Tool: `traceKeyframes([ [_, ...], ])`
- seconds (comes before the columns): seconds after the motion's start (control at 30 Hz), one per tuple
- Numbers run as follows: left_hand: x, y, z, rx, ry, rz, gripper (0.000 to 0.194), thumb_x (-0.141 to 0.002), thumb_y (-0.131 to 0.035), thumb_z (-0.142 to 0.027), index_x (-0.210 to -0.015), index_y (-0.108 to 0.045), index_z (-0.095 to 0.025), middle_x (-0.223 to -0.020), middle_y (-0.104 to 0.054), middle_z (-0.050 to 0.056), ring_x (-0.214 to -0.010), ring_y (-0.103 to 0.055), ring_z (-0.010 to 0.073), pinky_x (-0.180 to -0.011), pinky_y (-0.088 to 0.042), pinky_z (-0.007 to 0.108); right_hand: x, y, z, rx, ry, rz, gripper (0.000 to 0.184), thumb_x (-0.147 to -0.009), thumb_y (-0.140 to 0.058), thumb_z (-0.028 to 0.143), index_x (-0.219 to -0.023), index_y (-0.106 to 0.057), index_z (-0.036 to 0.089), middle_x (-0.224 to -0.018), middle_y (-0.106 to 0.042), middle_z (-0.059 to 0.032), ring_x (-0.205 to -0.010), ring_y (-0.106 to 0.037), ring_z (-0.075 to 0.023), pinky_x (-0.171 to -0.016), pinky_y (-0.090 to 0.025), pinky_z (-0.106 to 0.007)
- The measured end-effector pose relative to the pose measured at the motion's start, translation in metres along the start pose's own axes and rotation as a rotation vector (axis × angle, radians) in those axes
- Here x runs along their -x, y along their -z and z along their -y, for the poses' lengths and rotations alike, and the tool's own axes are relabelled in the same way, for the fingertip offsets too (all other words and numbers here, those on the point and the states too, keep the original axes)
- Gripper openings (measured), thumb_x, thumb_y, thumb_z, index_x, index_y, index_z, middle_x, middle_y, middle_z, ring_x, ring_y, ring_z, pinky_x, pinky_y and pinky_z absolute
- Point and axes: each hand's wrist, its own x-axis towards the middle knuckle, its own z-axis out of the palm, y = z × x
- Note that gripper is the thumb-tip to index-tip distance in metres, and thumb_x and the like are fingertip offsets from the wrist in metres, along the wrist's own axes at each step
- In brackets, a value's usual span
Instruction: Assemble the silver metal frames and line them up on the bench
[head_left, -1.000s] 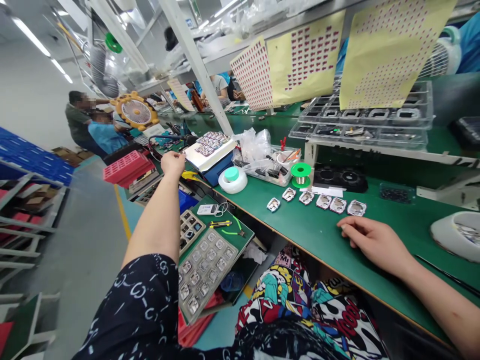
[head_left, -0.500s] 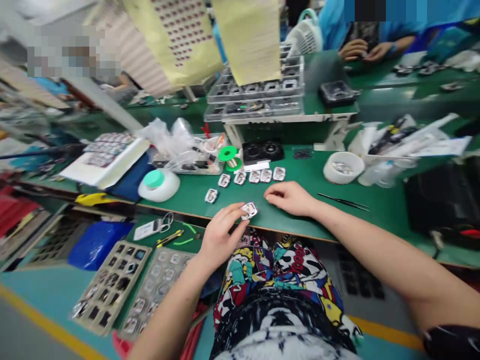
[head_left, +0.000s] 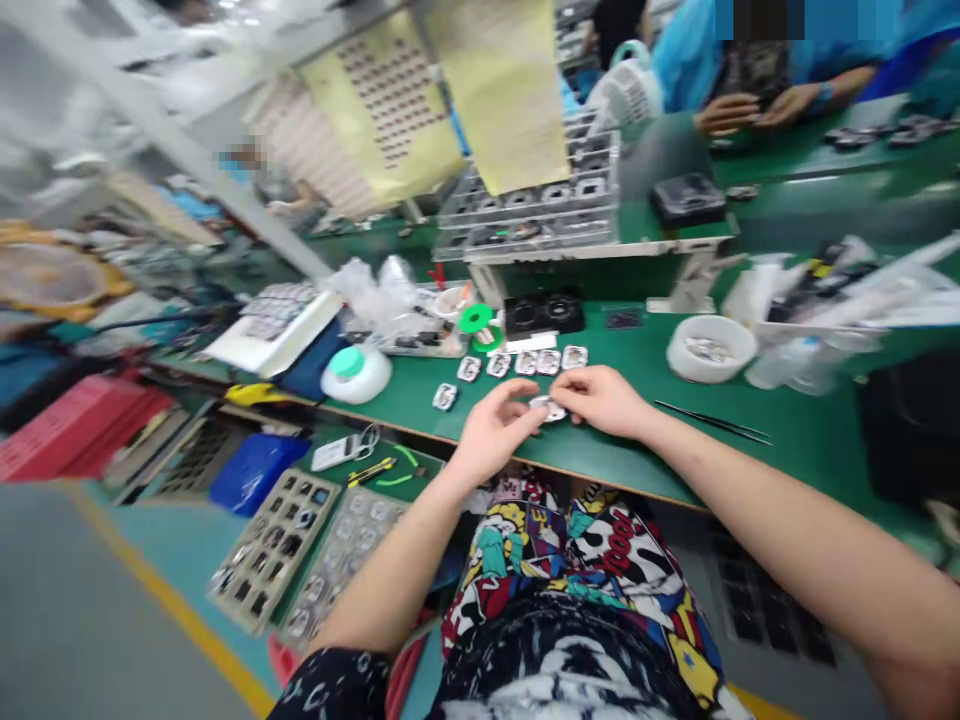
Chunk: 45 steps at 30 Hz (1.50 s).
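My left hand point(head_left: 499, 425) pinches a small square silver-rimmed part point(head_left: 551, 408) between thumb and fingers, low over the green bench. From the other side my right hand point(head_left: 600, 400) meets it, with thumb and fingertips closed at its right edge. Fingers partly cover the part, so its face is hard to make out. Just beyond the hands, several similar parts point(head_left: 526, 362) lie in a row, and a single one point(head_left: 445, 397) sits nearer the left. A pair of tweezers point(head_left: 712, 422) rests on the bench to the right of my right hand.
A white bowl of small pieces point(head_left: 711, 350) stands at right. Behind the row are a green wire spool point(head_left: 478, 320) and a raised shelf point(head_left: 600, 245). A white bottle point(head_left: 356, 375) is at left; compartment trays point(head_left: 274, 545) sit lower left. A co-worker's hands point(head_left: 757, 112) show across the bench.
My left hand has carried the part rightward to my right hand. My right hand, which lay on the bench, now has its fingertips at the part. The view has shifted slightly.
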Motion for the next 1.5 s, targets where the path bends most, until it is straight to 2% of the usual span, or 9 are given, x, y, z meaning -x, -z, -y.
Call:
traceKeyframes([
  [0.1,-0.012,-0.004,0.001,0.27,0.166,0.013,0.049,-0.086,-0.082,-0.041,-0.124,-0.062,-0.016,-0.107,-0.073,0.01,-0.075,-0.076,0.0202,-0.061,-0.064,0.031,-0.002,0.001,-0.003,0.039,-0.035,-0.021,0.033,-0.094,-0.065,0.049,-0.089,-0.074,0.019,-0.064,-0.066,-0.0001,-0.054,-0.058,-0.0142,-0.054,-0.042,-0.027],
  [0.27,-0.025,-0.01,0.006,0.342,0.272,0.1,0.04,-0.083,-0.081,-0.03,-0.115,-0.064,-0.013,-0.087,-0.071,0.006,-0.062,-0.074,0.0188,-0.051,-0.061,0.027,-0.004,0.001,-0.006,0.1,-0.04,-0.018,0.038,-0.095,-0.064,0.056,-0.091,-0.074,0.019,-0.068,-0.068,-0.0022,-0.056,-0.059,-0.0154,-0.053,-0.042,-0.027],
  [0.57,-0.041,0.012,0.006,-0.097,0.21,0.254,0.019,-0.087,-0.073,-0.028,-0.1,-0.07,-0.014,-0.073,-0.069,0.001,-0.053,-0.062,0.0114,-0.046,-0.049,0.02,-0.002,-0.004,0.001,0.152,-0.036,-0.065,0.034,-0.097,-0.061,0.051,-0.089,-0.073,0.021,-0.067,-0.069,-0.0004,-0.056,-0.061,-0.015,-0.058,-0.046,-0.028],
  [0.7,-0.053,0.019,-0.024,-0.639,0.008,0.522,0.01,-0.086,-0.071,-0.023,-0.094,-0.075,-0.018,-0.077,-0.073,0.001,-0.063,-0.067,0.0145,-0.058,-0.049,0.024,-0.003,-0.005,-0.001,0.092,-0.081,-0.13,0.037,-0.098,-0.06,0.053,-0.083,-0.069,0.021,-0.06,-0.065,0.0016,-0.046,-0.052,-0.0121,-0.049,-0.04,-0.026],
  [0.8,-0.059,0.006,-0.043,-1.071,-0.236,0.609,0.009,-0.084,-0.07,-0.016,-0.089,-0.077,-0.018,-0.082,-0.076,0.007,-0.078,-0.072,0.0225,-0.064,-0.049,0.028,-0.004,-0.003,-0.003,0.079,-0.086,-0.126,0.039,-0.099,-0.058,0.053,-0.079,-0.066,0.022,-0.058,-0.064,0.0019,-0.046,-0.052,-0.0121,-0.048,-0.039,-0.025],
  [0.9,-0.059,-0.015,-0.051,-1.301,-0.348,0.665,0.011,-0.083,-0.069,-0.01,-0.088,-0.077,-0.016,-0.082,-0.076,0.011,-0.078,-0.074,0.0271,-0.064,-0.053,0.032,-0.003,-0.001,-0.002,0.041,-0.095,-0.155,0.038,-0.097,-0.058,0.054,-0.078,-0.065,0.022,-0.057,-0.062,0.0024,-0.046,-0.052,-0.0128,-0.048,-0.039,-0.025],
  [1.03,-0.051,-0.03,-0.049,-1.342,-0.432,0.679,0.013,-0.08,-0.072,-0.002,-0.083,-0.076,-0.015,-0.073,-0.072,0.011,-0.071,-0.074,0.0248,-0.069,-0.059,0.032,-0.002,-0.001,0.004,-0.012,-0.102,-0.192,0.035,-0.092,-0.062,0.053,-0.076,-0.064,0.023,-0.057,-0.06,0.0028,-0.045,-0.049,-0.013,-0.046,-0.038,-0.026],
  [1.3,-0.043,-0.031,-0.043,-1.396,-0.507,0.68,0.014,-0.084,-0.07,-0.001,-0.086,-0.077,-0.014,-0.073,-0.073,0.011,-0.073,-0.075,0.0248,-0.071,-0.061,0.033,-0.003,-0.002,0.006,0.006,-0.088,-0.149,0.036,-0.092,-0.062,0.054,-0.073,-0.063,0.023,-0.059,-0.058,0.0025,-0.049,-0.049,-0.0139,-0.048,-0.037,-0.027],
  [1.5,-0.035,-0.037,-0.049,-1.433,-0.519,0.704,0.014,-0.08,-0.072,0.001,-0.084,-0.077,-0.011,-0.076,-0.074,0.015,-0.077,-0.077,0.031,-0.065,-0.061,0.037,-0.003,-0.002,0.003,0.008,-0.075,-0.129,0.035,-0.093,-0.064,0.055,-0.081,-0.067,0.023,-0.07,-0.066,0.0002,-0.056,-0.055,-0.0163,-0.052,-0.04,-0.029],
])
